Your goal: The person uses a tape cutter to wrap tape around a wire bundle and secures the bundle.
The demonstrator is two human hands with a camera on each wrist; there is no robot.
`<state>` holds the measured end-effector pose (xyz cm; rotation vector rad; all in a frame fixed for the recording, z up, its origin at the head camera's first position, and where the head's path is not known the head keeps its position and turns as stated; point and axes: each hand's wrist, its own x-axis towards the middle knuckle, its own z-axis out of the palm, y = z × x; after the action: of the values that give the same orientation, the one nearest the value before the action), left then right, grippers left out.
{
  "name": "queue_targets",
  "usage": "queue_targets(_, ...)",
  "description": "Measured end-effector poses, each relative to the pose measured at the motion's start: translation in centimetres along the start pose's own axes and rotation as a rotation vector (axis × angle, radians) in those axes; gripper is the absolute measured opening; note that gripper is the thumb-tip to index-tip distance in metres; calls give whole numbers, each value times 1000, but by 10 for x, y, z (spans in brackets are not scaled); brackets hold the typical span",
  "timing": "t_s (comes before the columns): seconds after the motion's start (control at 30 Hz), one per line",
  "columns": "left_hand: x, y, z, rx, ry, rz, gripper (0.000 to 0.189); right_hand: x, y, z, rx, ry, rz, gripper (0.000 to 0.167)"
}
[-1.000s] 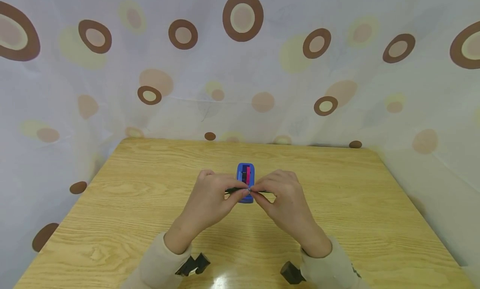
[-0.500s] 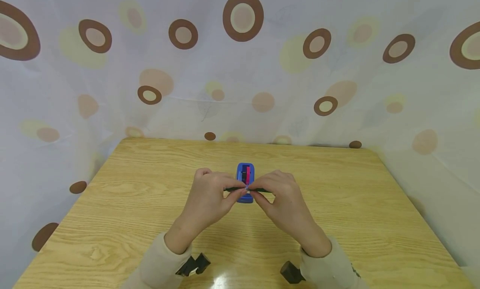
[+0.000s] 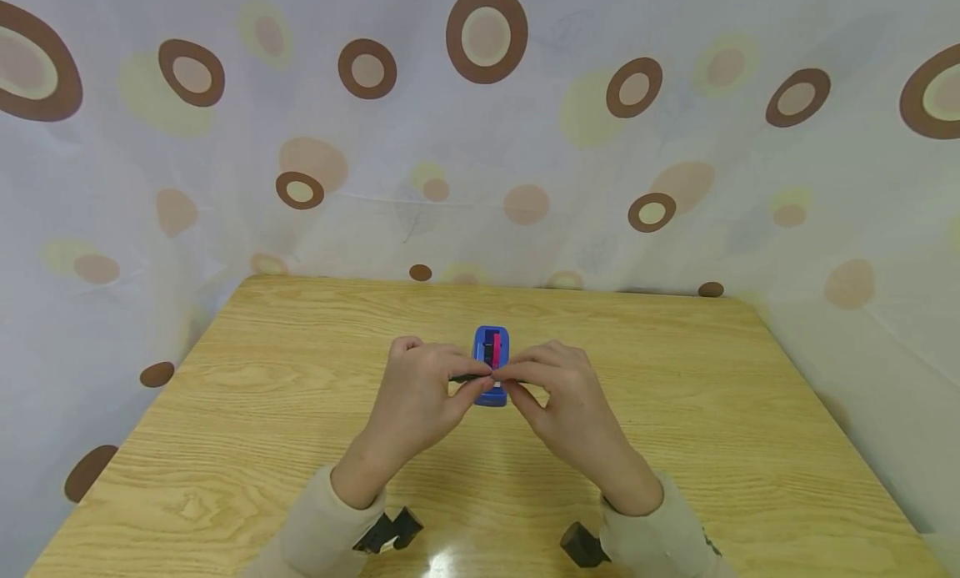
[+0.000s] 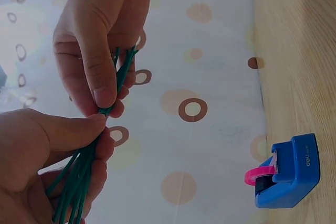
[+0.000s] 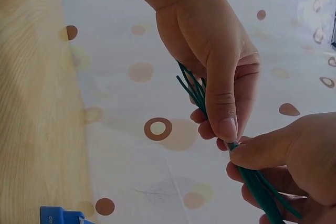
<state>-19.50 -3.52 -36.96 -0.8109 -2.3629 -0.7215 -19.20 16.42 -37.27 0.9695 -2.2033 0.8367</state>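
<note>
A bundle of thin green strands [image 4: 79, 177] lies across both hands, its ends fanned loose on either side. My left hand [image 3: 416, 394] pinches it between thumb and fingers near the middle. Right beside it, my right hand [image 3: 573, 399] pinches the same bundle, and the fingertips of the two hands meet. A small glossy bit [image 5: 233, 144] shows at the pinch in the right wrist view; what it is, I cannot tell. Behind and below the hands stands a blue tape dispenser [image 4: 302, 169] with a pink ring [image 4: 257, 176] in it.
The wood-grain table [image 3: 262, 394] spreads out under the hands. A pale curtain [image 3: 480, 153] with brown and yellow ovals hangs behind and along both sides of it. Black devices [image 3: 585, 546] sit at both sleeve cuffs.
My right fingertips have shifted slightly to the left at the pinch, and less of the strands shows by that hand. The left hand moved slightly left earlier; the dispenser stays put.
</note>
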Motion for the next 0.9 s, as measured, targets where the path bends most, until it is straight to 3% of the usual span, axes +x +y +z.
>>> queue_targets(0.3, -1, -1, 1, -4, 37, 28, 10, 0, -2, -4, -4, -33, 96, 16)
queue_targets(0.9, -5, -5, -2, -66, 80, 86, 11, -1, -2, -6, 29, -13, 90, 14)
